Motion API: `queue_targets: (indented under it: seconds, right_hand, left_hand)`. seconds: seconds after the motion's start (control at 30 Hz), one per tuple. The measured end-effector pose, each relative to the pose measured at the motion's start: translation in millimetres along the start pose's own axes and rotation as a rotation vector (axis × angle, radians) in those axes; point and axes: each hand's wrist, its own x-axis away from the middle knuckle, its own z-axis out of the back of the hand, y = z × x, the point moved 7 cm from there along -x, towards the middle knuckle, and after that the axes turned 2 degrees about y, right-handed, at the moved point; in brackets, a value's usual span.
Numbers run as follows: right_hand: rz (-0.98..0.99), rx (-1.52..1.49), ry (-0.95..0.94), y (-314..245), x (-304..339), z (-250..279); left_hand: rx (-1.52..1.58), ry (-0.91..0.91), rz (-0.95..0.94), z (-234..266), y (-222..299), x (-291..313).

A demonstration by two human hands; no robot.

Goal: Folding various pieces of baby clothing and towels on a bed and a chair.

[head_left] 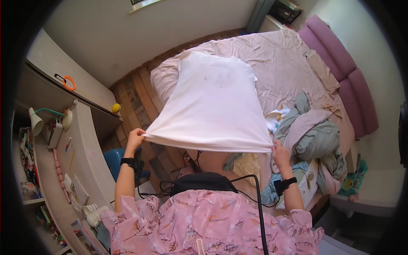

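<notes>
A white T-shirt is stretched out before me, its hem toward me and its sleeves and collar at the far end over the bed. My left hand pinches the left corner of the hem, off the bed's edge. The right corner is gripped by my right hand, near the heaped bedding. Between the two hands the hem is pulled taut, with a few folds along it. A faint grey mark shows through the cloth near the collar.
The bed has a wrinkled pink sheet and a purple headboard. Crumpled grey-green bedding and other cloths lie right. At left stand a desk with a lamp and a blue stool. Black cables hang across my front.
</notes>
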Motion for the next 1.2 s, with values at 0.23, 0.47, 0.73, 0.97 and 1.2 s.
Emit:
queue_targets:
  seconds: [0.23,0.47,0.73,0.97,1.2]
  right_hand:
    - [-0.201,0.185,-0.342,47.6,74.1,-89.8]
    - [-0.186,0.259,-0.051,95.1,-7.3,-82.5]
    - [0.050,-0.037,0.923,-45.5,-220.5,258.8]
    - [0.215,-0.603,0.751,-71.2,-181.2,334.3]
    - [0.227,-0.110,0.507,-53.5,-121.8,216.1]
  left_hand:
    - [-0.180,-0.093,0.327,-12.0,-53.7,48.6]
    - [0.309,-0.063,0.253,-44.7,20.7,-32.0]
    - [0.885,0.133,-0.420,95.5,324.3,-150.0]
    - [0.834,0.260,-0.659,138.9,402.4,-64.9]
    - [0.635,0.321,-0.405,101.3,257.7,-37.4]
